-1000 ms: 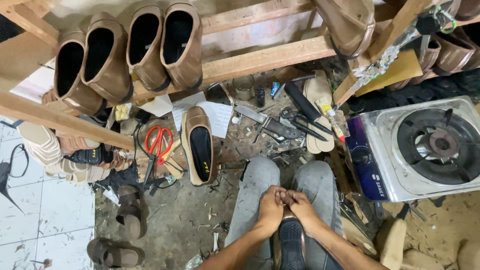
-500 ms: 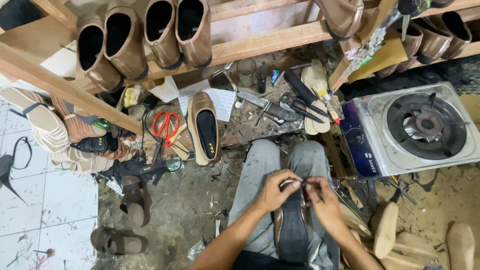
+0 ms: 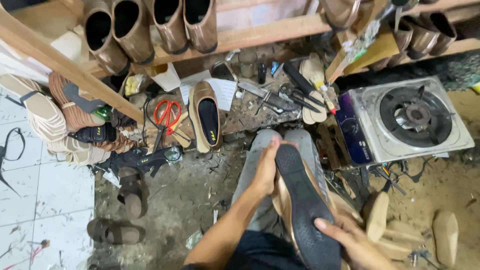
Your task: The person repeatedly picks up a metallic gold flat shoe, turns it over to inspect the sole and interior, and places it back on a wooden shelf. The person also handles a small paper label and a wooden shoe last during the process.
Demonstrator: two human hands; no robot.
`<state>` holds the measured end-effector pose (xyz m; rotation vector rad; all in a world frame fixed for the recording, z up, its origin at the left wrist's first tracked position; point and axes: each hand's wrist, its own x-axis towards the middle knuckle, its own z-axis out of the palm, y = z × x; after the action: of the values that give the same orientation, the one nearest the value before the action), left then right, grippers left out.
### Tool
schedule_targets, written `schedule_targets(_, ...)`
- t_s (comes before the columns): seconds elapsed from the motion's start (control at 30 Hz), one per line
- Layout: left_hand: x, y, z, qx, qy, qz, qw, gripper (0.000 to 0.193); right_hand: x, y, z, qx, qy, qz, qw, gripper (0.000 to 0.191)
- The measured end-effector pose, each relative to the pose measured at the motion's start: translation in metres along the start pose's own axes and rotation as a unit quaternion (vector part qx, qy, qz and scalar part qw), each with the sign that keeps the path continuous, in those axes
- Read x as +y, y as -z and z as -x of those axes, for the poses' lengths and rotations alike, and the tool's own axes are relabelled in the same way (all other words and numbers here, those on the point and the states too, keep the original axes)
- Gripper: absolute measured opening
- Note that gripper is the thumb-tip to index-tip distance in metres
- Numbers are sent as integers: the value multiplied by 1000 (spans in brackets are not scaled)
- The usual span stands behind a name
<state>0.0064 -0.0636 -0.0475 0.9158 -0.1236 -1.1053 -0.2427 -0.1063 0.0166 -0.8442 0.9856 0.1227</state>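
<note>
Both hands grip the tan flat shoe with its black rubber sole [image 3: 300,200]: left hand [image 3: 265,170] at the toe, right hand [image 3: 350,240] at the heel; press evenly along the sole's edges.

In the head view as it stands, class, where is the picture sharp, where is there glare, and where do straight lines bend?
Head view: even, soft light; the shoe in both hands is sharp, its black sole matte; mild glare on the gas stove top and white floor tiles; wooden rack beams bow near the edges from the wide lens; no motion blur.
</note>
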Motion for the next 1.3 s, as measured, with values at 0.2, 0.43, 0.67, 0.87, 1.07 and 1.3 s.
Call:
schedule_targets(0.2, 77, -33, 101, -116, 78, 178, 974, 60, -75, -15, 26, 64, 464, 501, 728, 83)
schedule_targets(0.43, 48, -17, 137, -114, 56, 191, 973, 89, -29, -78, -67, 127, 477, 363, 790, 78)
schedule_targets(0.67, 40, 27, 103, -12, -12, 129, 992, 106, 32, -76, -88, 121, 403, 637, 645, 98)
schedule_targets(0.87, 20, 21, 67, 1, -115, 103, 988, 101, -12, -59, -31, 123, 613, 409, 665, 63)
schedule_targets(1.07, -18, 5, 39, 31, -24, 108, 993, 102, -22, -77, -11, 128, 564, 597, 557, 20)
schedule_targets(1.3, -15, 30, 24, 22, 20, 156, 987, 95, -13, -83, -20, 113, 515, 613, 589, 18)
